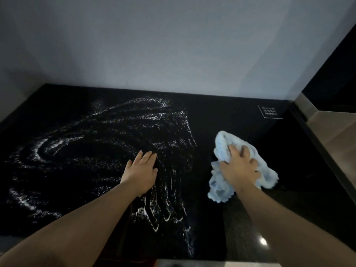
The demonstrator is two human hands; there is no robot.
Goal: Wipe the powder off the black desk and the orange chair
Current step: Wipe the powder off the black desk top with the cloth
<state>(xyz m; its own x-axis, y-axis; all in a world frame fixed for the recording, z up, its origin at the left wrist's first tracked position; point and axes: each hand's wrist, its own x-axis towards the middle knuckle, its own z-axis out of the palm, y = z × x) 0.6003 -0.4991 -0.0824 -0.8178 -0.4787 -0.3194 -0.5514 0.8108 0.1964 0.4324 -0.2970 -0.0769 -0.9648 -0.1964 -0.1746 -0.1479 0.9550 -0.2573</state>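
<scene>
Left hand (141, 170) flat on black desk (221, 116) (powder-streaked), right hand (238, 168) grips blue cloth (221, 142).

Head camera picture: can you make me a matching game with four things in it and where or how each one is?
Things:
1. left hand
2. right hand
3. light blue cloth
4. white powder

Place or state:
A. bunched up, right side of the black desk
B. smeared in swirls across the left and middle
C. flat on the desk, fingers straight
D. gripping the cloth

Pairs: 1-C, 2-D, 3-A, 4-B
</scene>
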